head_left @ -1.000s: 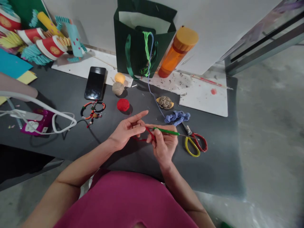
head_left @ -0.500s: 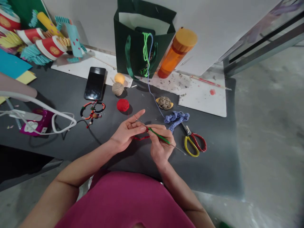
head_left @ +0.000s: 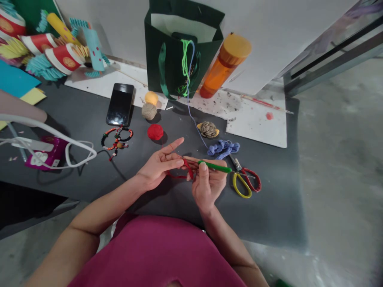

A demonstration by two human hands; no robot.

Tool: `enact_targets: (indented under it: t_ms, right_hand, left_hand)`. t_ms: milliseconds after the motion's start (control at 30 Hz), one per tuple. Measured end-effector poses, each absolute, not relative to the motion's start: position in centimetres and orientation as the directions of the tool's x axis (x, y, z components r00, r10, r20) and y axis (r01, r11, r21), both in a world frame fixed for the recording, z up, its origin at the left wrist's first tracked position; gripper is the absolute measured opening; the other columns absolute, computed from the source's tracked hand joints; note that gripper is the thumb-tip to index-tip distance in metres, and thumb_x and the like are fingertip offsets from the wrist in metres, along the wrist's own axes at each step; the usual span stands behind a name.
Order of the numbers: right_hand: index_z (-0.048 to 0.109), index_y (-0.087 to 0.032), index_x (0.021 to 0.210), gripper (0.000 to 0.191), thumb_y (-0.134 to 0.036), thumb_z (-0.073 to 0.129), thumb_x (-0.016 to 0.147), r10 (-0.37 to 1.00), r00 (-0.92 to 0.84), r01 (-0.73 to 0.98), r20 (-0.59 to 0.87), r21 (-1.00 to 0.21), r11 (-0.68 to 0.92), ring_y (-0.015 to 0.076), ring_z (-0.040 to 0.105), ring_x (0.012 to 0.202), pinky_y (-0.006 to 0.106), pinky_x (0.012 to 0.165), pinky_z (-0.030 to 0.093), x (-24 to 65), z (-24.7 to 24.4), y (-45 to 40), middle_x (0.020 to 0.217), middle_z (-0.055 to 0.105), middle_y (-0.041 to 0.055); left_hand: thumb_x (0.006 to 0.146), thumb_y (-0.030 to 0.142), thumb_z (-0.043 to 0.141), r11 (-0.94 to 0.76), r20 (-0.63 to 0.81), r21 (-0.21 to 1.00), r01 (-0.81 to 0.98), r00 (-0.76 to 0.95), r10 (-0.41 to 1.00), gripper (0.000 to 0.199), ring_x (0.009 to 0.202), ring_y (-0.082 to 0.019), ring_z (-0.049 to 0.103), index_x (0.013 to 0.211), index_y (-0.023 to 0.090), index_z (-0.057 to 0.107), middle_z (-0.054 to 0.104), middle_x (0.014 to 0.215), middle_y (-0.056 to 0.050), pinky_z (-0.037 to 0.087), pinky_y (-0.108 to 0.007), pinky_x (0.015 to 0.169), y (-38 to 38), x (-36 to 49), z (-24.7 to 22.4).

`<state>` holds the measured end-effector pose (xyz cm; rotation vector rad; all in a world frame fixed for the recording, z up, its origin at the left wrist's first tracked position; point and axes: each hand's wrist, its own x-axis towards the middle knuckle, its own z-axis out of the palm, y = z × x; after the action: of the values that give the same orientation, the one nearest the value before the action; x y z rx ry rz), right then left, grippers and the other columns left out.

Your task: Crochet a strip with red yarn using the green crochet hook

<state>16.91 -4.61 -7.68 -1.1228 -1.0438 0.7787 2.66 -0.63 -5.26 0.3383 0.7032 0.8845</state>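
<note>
Between thumb and fingers, my left hand [head_left: 160,167] pinches a narrow strip of red crochet work [head_left: 188,169], its index finger stretched out. A crochet hook [head_left: 217,166] with a green grip lies in my right hand [head_left: 209,185], thumb on top, its bare metal end pointing right over the scissors. The hook's tip meets the red yarn near my left fingertips; the exact loop is too small to make out. From a red yarn ball [head_left: 155,132] just beyond my left hand, a thin strand runs down towards my fingers.
Scissors [head_left: 241,181] with red and yellow handles lie right of my hand, beside blue crochet work [head_left: 223,149]. Beyond are a crocheted flower [head_left: 208,129], beige yarn [head_left: 149,111], a phone [head_left: 120,104], bracelets [head_left: 116,140], a green bag [head_left: 182,52] and an orange bottle [head_left: 225,65].
My right hand has shifted slightly right, and the hook has turned from a downward slant to nearly level. More of the red strip shows between my hands. My left hand stays put.
</note>
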Motion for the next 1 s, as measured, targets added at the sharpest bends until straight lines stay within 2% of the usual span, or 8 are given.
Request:
enact_targets:
  t_ms: [133, 233, 400, 500, 567, 733, 833, 1000]
  right_hand:
    - [0.059, -0.025, 0.1, 0.003, -0.026, 0.061, 0.101, 0.868, 0.369, 0.121, 0.331, -0.944, 0.308, 0.0229, 0.08, 0.074, 0.035, 0.064, 0.066, 17.1, -7.5, -4.5, 0.08, 0.075, 0.0019]
    - [0.053, -0.027, 0.101, 0.003, -0.027, 0.054, 0.104, 0.9, 0.327, 0.035, 0.287, -0.956, 0.292, 0.0241, 0.08, 0.076, 0.039, 0.067, 0.067, 17.2, -7.7, -4.1, 0.079, 0.075, 0.0014]
    - [0.046, -0.028, 0.102, 0.006, -0.027, 0.045, 0.108, 0.945, 0.233, -0.047, 0.227, -0.969, 0.244, 0.0205, 0.075, 0.055, 0.033, 0.053, 0.061, 17.5, -8.1, -3.5, 0.07, 0.076, -0.0015]
    - [0.045, -0.028, 0.1, 0.009, -0.03, 0.044, 0.108, 0.965, 0.181, -0.068, 0.19, -0.976, 0.205, 0.0175, 0.07, 0.045, 0.027, 0.035, 0.045, 17.7, -7.9, -3.5, 0.07, 0.077, -0.0012]
    - [0.045, -0.028, 0.1, 0.01, -0.033, 0.046, 0.108, 0.969, 0.17, -0.08, 0.181, -0.977, 0.197, 0.017, 0.068, 0.043, 0.026, 0.031, 0.038, 18.0, -7.9, -3.5, 0.068, 0.076, -0.0018]
    - [0.047, -0.028, 0.1, 0.012, -0.037, 0.046, 0.107, 0.984, 0.131, -0.113, 0.117, -0.985, 0.132, 0.0186, 0.071, 0.049, 0.028, 0.037, 0.045, 18.6, -8.1, -3.5, 0.068, 0.076, -0.0018]
    - [0.049, -0.028, 0.098, 0.016, -0.042, 0.05, 0.105, 0.996, 0.077, -0.203, 0.045, -0.977, 0.06, 0.0172, 0.069, 0.05, 0.026, 0.04, 0.047, 18.4, -8.0, -3.5, 0.069, 0.075, -0.0027]
    - [0.053, -0.026, 0.089, 0.032, -0.05, 0.075, 0.089, 0.987, 0.106, -0.378, -0.116, -0.923, -0.068, 0.0082, 0.059, 0.044, 0.017, 0.036, 0.041, 17.2, -6.7, -3.8, 0.074, 0.075, -0.0048]
  left_hand:
    - [0.069, 0.015, 0.092, 0.598, -0.408, 0.547, -0.585, 0.438, 0.801, 0.061, 0.064, -0.006, 0.06, 0.126, 0.026, 0.074, 0.067, 0.067, 0.008, 0.048, -0.021, 0.071, -0.5, 2.5, -5.4]
    - [0.069, 0.015, 0.091, 0.616, -0.405, 0.535, -0.578, 0.465, 0.788, 0.057, 0.064, -0.006, 0.058, 0.123, 0.025, 0.076, 0.066, 0.068, 0.007, 0.046, -0.021, 0.068, -0.4, 2.3, -5.5]
    - [0.069, 0.014, 0.087, 0.669, -0.404, 0.511, -0.54, 0.536, 0.741, 0.057, 0.071, -0.012, 0.064, 0.124, 0.024, 0.076, 0.073, 0.076, 0.001, 0.05, -0.026, 0.076, -0.3, 2.2, -5.6]
    - [0.068, 0.014, 0.087, 0.704, -0.417, 0.476, -0.527, 0.57, 0.709, 0.056, 0.069, -0.01, 0.064, 0.123, 0.024, 0.077, 0.074, 0.075, 0.001, 0.05, -0.024, 0.075, -0.2, 2.3, -5.6]
    - [0.066, 0.015, 0.089, 0.723, -0.419, 0.448, -0.526, 0.591, 0.69, 0.056, 0.068, -0.009, 0.065, 0.12, 0.024, 0.078, 0.073, 0.074, 0.002, 0.05, -0.022, 0.076, -0.2, 2.3, -5.5]
    - [0.065, 0.015, 0.09, 0.738, -0.402, 0.441, -0.512, 0.622, 0.672, 0.054, 0.067, -0.009, 0.065, 0.118, 0.024, 0.079, 0.075, 0.077, 0.001, 0.051, -0.023, 0.076, -0.1, 2.3, -5.2]
    - [0.066, 0.014, 0.09, 0.691, -0.374, 0.505, -0.517, 0.59, 0.716, 0.055, 0.069, -0.01, 0.065, 0.119, 0.023, 0.079, 0.072, 0.074, 0.002, 0.052, -0.024, 0.077, -0.4, 2.4, -5.1]
    - [0.067, 0.017, 0.092, 0.497, -0.321, 0.721, -0.483, 0.403, 0.857, 0.066, 0.07, -0.008, 0.063, 0.13, 0.026, 0.074, 0.064, 0.068, 0.007, 0.051, -0.022, 0.075, -0.9, 2.6, -5.2]
